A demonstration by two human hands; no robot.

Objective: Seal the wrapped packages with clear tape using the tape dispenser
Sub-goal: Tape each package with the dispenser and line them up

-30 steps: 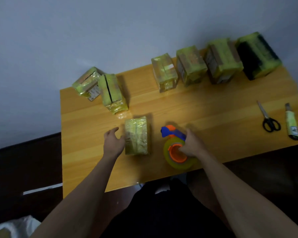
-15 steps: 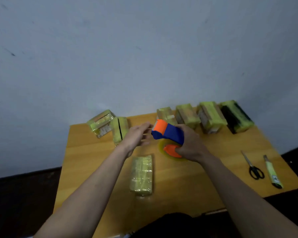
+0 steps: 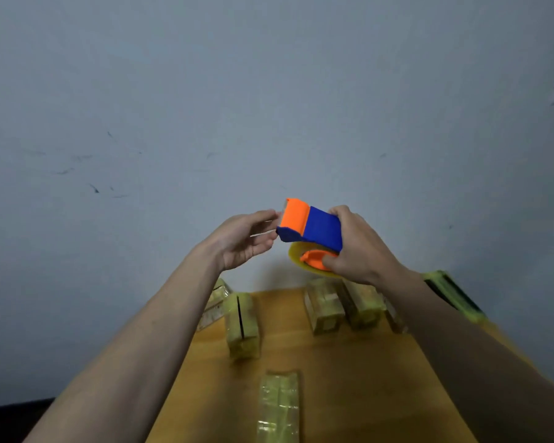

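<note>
My left hand [image 3: 242, 239] has loosely spread fingers at the dispenser [image 3: 311, 228] mouth, feeling for the tape end; my right hand [image 3: 355, 247] grips its body, raised. Next: peel, then lower onto the package [image 3: 279, 404] on the table [image 3: 349, 378].

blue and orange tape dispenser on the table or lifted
Lifted: the blue and orange tape dispenser is gripped in the right hand, in front of the wall.

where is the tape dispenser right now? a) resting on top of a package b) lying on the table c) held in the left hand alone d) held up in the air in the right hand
d: the right hand grips the tape dispenser raised above the table, while the left hand reaches to its orange end.
</note>
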